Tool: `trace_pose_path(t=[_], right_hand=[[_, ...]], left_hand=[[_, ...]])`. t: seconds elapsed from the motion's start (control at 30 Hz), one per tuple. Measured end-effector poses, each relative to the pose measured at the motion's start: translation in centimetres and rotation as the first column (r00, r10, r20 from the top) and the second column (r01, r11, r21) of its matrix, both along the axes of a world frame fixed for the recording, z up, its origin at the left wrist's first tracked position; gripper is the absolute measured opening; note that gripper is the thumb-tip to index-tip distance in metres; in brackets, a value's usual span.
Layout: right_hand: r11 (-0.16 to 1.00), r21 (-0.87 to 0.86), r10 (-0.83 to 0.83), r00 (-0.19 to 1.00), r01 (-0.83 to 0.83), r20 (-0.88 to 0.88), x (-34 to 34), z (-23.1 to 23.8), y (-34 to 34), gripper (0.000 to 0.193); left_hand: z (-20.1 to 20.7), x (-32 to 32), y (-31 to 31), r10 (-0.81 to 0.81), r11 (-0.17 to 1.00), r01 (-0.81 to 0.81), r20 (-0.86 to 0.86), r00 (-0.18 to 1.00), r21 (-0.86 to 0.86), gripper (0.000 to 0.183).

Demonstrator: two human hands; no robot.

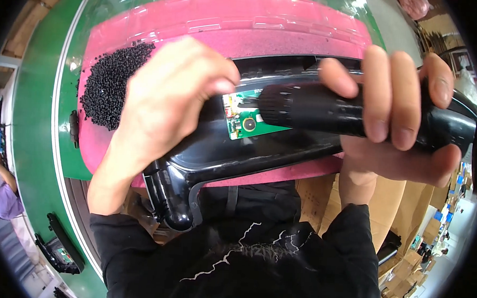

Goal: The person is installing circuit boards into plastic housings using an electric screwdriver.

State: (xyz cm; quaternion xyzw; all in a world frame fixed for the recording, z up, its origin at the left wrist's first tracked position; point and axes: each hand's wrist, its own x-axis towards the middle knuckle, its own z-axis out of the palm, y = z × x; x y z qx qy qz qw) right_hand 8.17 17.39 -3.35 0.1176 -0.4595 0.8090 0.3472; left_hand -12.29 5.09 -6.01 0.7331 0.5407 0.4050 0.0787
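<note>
A glossy black plastic housing (pixel 206 147) lies across the pink mat in front of me. Set into it is a green circuit board (pixel 266 130) with a round part and white connectors. My right hand (pixel 394 113) is wrapped around a black electric screwdriver (pixel 315 108), held nearly level with its tip pointing left over the board. My left hand (pixel 166 92) is above the left part of the housing, thumb and forefinger pinched beside the board. What that pinch holds, if anything, is too small to make out. Left of it is a heap of small black screws (pixel 108 84).
A pink mat (pixel 286 42) covers the green table (pixel 40 113). Clear plastic (pixel 217 17) stretches along the far side. At the left lie a small dark part (pixel 74 128) and another black housing (pixel 58 245) with a board. A cardboard box (pixel 385 203) stands at the near right.
</note>
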Motion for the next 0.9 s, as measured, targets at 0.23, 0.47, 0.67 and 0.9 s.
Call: trace_pose_path(t=[0.23,0.47,0.67,0.9], right_hand=[[0.937,0.121,-0.347,0.917,0.329,0.195,1.9,0.1,1.6,0.046],[0.912,0.180,-0.408,0.859,0.368,0.310,0.9,-1.0,1.8,0.044],[0.897,0.226,-0.436,0.843,0.380,0.314,0.8,-1.4,1.8,0.042],[0.876,0.212,-0.481,0.767,0.433,0.424,-1.0,-1.2,1.3,0.036]], left_hand=[[-0.1,-0.1,0.2,0.000,0.983,0.026,0.136,0.991,-0.184,0.012],[-1.9,0.1,0.3,-0.172,0.909,0.231,0.192,0.966,-0.347,0.014],[-2.3,0.2,0.7,-0.265,0.893,0.302,0.153,0.952,-0.334,0.014],[-2.2,-0.3,0.3,-0.220,0.830,0.204,0.031,0.975,-0.519,0.013]])
